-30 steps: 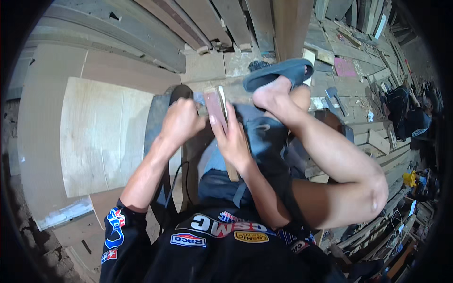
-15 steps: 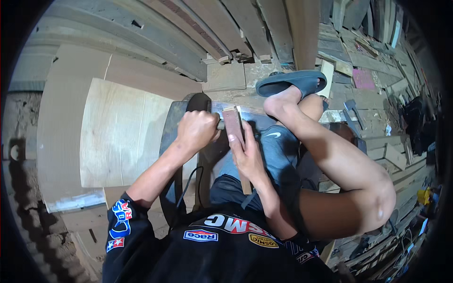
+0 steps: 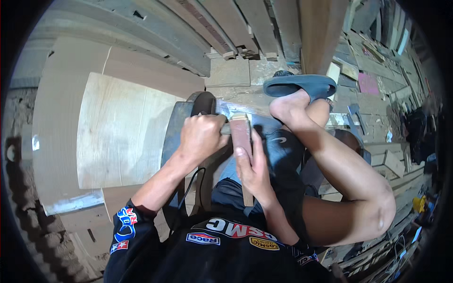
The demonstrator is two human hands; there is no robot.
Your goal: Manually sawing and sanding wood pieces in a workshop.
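Note:
My left hand [image 3: 202, 137] is closed in a fist around a small rod-like piece [image 3: 226, 129]. Only a short greyish end of that piece shows past the fingers; the rest is hidden. Over my lap, my right hand [image 3: 255, 174] grips a wooden stick faced with reddish-brown sandpaper [image 3: 240, 134]. Its thumb lies along the sandpaper face, with the fingers round the far side. The stick's bare wooden lower end comes out below the palm. The upper part of the stick is against or very close to the rod-like piece; contact cannot be made out for certain.
A pale wooden panel [image 3: 122, 134] lies at the left on a larger brown board [image 3: 59, 137]. Long planks [image 3: 188, 28] lean at the back. My bent leg [image 3: 349, 160] and grey sandal [image 3: 302, 87] fill the right. A hammer-like tool [image 3: 355, 115] and wood scraps lie beyond.
The sandpapered stick and my right hand have shifted slightly right and down in the view. My left hand has moved slightly right, still closed. The whole view has shifted a little.

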